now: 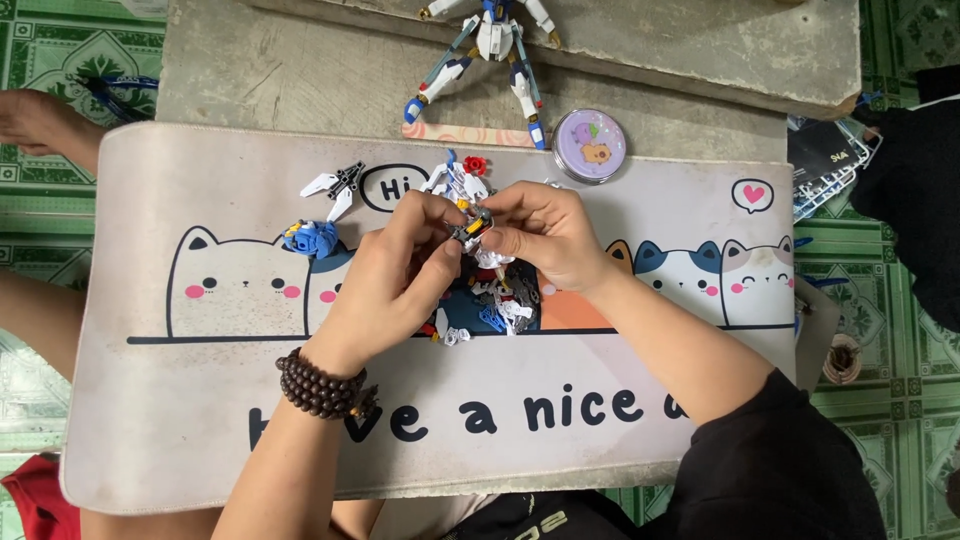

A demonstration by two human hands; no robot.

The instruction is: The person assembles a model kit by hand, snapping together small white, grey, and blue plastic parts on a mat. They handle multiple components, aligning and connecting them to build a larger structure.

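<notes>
At frame centre, a small part [472,230] was pinched between left hand [395,275] and right hand [545,235], steadied above the mat [160,400].

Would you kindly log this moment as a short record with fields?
Left hand: pinches a small model part from the left
Right hand: grips the same part from the right
Under the hands: loose model pieces on a cat-print mat
Left of hands: blue piece, white piece
Top: assembled robot figure, round purple tin
</notes>
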